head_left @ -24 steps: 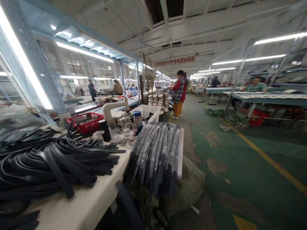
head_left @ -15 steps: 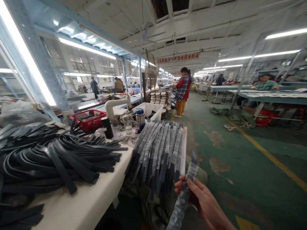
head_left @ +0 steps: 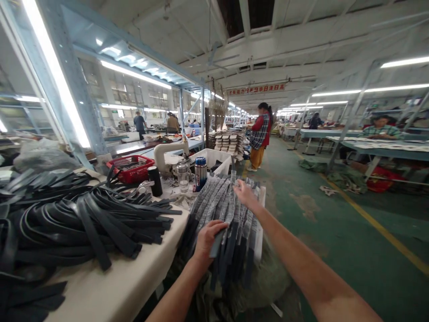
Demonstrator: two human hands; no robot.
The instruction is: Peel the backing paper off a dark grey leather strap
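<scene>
A stack of wrapped grey-black strips [head_left: 214, 203] lies draped over the end of a white board [head_left: 260, 223] beside the table. My left hand [head_left: 208, 239] grips the near end of one strip on the stack. My right hand [head_left: 246, 195] presses on the far end of the same strip, near the top of the stack, fingers around it. A big pile of loose black straps [head_left: 83, 219] covers the white table [head_left: 110, 286] to the left.
A red basket [head_left: 131, 167], a black cylinder [head_left: 155, 180], a glass jar [head_left: 182, 175] and a blue flask [head_left: 200, 172] stand beyond the straps. A white bin [head_left: 214, 158] is behind. A person [head_left: 260, 136] stands in the green aisle; others work at tables to the right.
Both hands came into view. The wrapped strip my right hand held up beside the stack now lies on top of it, with my left hand on its near end.
</scene>
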